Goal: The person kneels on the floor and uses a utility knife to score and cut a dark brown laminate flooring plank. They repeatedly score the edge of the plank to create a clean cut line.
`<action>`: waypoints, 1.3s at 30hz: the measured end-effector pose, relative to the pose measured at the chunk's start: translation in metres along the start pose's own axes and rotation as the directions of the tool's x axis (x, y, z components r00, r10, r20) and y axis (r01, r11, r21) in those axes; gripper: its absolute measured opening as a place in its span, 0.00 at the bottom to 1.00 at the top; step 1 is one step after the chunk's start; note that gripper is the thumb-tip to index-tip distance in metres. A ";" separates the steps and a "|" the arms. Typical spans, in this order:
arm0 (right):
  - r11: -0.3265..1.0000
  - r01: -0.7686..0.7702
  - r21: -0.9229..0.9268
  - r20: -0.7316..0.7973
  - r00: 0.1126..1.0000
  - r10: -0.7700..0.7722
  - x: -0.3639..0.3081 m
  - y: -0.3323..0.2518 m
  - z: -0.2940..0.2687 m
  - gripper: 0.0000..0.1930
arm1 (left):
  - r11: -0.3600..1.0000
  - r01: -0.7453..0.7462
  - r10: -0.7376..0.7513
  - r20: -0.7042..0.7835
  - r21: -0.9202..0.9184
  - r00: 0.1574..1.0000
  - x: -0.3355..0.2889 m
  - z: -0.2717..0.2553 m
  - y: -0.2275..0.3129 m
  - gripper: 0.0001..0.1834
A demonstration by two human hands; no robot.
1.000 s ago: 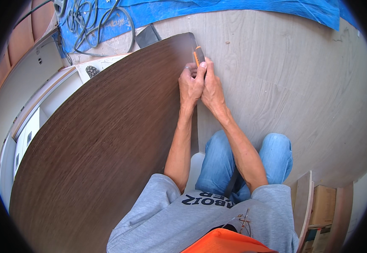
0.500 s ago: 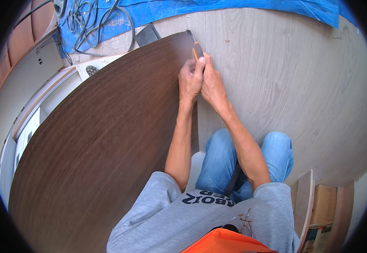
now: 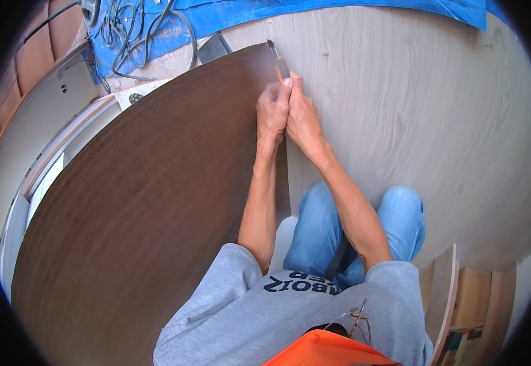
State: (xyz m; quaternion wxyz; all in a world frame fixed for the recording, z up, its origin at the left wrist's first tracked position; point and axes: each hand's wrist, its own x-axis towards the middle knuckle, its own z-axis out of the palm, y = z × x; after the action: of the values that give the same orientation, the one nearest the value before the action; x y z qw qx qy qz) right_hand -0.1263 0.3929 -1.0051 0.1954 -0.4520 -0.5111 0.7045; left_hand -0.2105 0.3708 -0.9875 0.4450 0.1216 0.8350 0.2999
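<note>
While kneeling, person's left hand (image 3: pixel 272 113) & right hand (image 3: pixel 302 116) both clench orange-handled cutter (image 3: pixel 279 63) at dark laminate sheet (image 3: pixel 143 201) edge.

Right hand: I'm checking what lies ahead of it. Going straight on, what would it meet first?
The right hand points along the dark panel's edge; past its orange-handled tool, probably the blue tarp.

Bright even daylight, soft shadows, sharp focus, fisheye-bent dark rim.
</note>
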 end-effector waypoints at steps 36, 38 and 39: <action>0.994 -0.011 0.111 0.044 0.999 0.006 -0.006 0.005 0.001 0.26 | 0.988 0.055 -0.052 -0.024 0.141 0.998 -0.009 -0.004 0.000 0.24; 0.994 -0.017 0.104 0.043 0.999 0.013 -0.007 0.006 0.001 0.25 | 0.990 0.052 -0.050 -0.021 0.131 0.999 -0.009 -0.004 -0.001 0.24; 0.995 -0.022 0.100 0.046 0.999 0.018 -0.007 0.007 0.002 0.25 | 0.991 0.049 -0.047 -0.019 0.125 0.999 -0.010 -0.004 -0.001 0.24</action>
State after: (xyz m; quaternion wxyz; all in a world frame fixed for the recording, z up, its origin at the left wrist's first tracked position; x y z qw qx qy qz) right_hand -0.1230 0.3841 -1.0080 0.1992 -0.4309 -0.4749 0.7410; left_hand -0.2080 0.3641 -0.9802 0.4370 0.1268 0.8585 0.2367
